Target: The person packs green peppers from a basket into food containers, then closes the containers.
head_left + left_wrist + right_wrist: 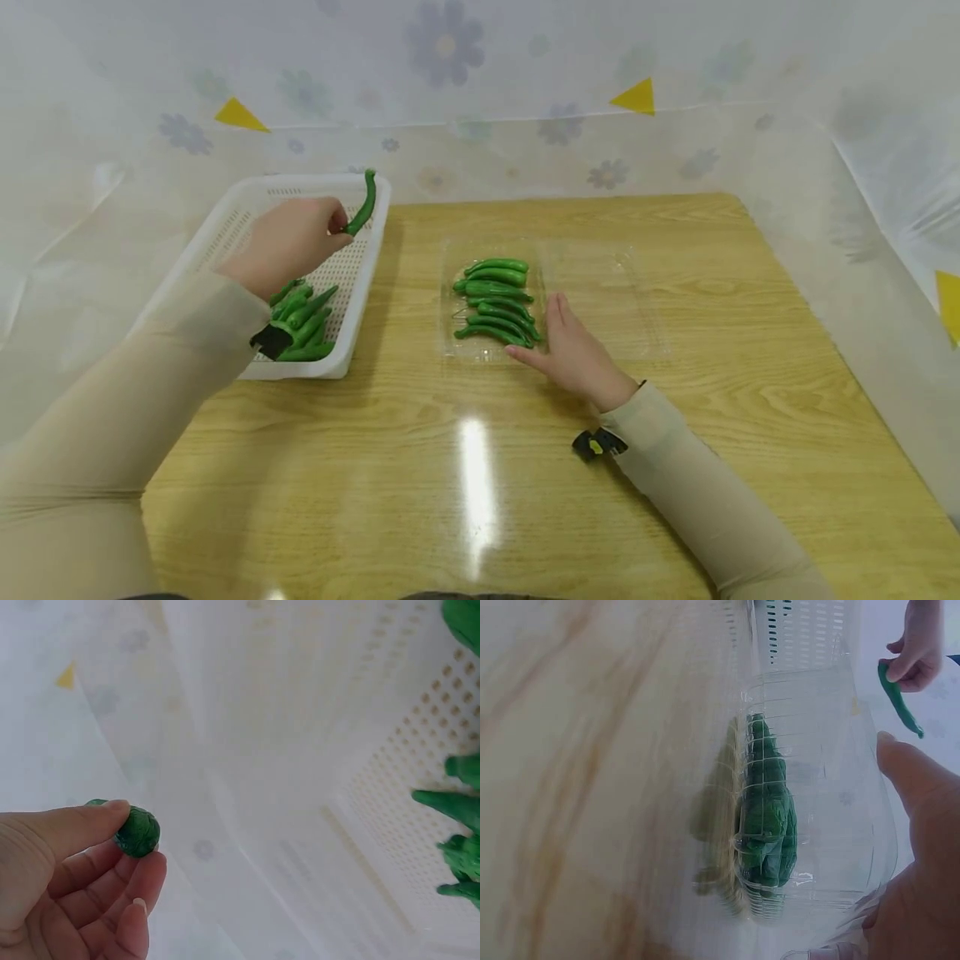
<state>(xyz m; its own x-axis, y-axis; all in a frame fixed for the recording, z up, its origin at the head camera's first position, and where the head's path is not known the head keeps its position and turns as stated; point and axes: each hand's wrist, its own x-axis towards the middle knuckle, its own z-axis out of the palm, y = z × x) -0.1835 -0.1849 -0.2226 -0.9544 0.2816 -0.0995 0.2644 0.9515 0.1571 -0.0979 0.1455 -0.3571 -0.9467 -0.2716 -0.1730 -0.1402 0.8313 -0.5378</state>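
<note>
My left hand (288, 237) is raised over the white basket and pinches one end of a green chili pepper (367, 200) between thumb and fingertips; its free end points up and away. In the left wrist view the pepper (139, 832) is seen nearly end-on. My right hand (577, 350) rests at the near right corner of a clear plastic clamshell box (450, 350), fingers straight and thumb spread along the near rim. Several green peppers (495, 300) lie side by side across the box. Its lid (615, 308) is folded out flat to the right.
The white perforated basket (360, 308) stands at the left of the wood-grain table (390, 467), with more green peppers (303, 321) piled at its near end. Behind the table hangs a pale flowered sheet (510, 150) with yellow triangles (636, 97).
</note>
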